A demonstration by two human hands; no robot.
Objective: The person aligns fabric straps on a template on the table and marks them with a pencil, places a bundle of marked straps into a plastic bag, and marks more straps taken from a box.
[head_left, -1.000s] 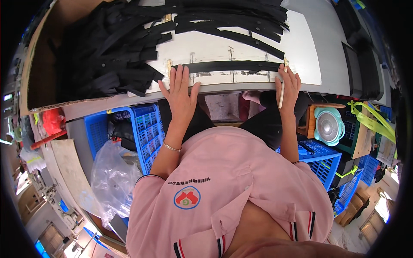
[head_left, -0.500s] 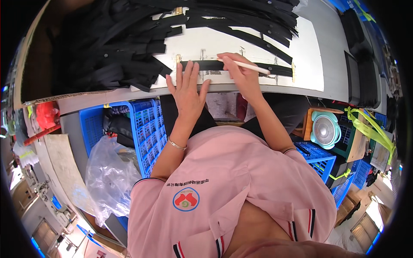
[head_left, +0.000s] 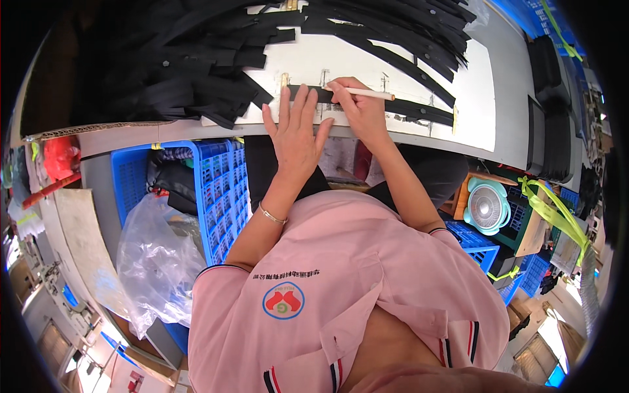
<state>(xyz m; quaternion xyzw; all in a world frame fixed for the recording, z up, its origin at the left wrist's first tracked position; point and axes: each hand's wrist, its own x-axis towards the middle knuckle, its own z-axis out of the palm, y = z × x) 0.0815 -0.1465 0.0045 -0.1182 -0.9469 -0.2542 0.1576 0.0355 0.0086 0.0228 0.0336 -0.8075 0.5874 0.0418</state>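
Note:
A narrow black fabric strip (head_left: 416, 111) lies along the near part of a white board (head_left: 477, 108) that carries drawn marks. My left hand (head_left: 295, 141) is laid flat with fingers spread, its fingertips touching the strip's left end. Pinched in my right hand (head_left: 363, 118) is a slim white pencil (head_left: 370, 93). Its point is at the strip, just right of my left fingertips, and its back end slants off to the right. My right fingers partly cover the strip.
A big heap of black strips (head_left: 177, 72) fills the table's left side, with more spread behind. Black stacked pieces (head_left: 553, 111) stand on the right. Under the edge are a blue crate (head_left: 219, 196), a plastic bag (head_left: 157, 268) and a small turquoise fan (head_left: 487, 206).
My right hand and the pencil have shifted left along the strip, closer to my left hand. The pencil lies at a flatter angle. The whole view has turned slightly.

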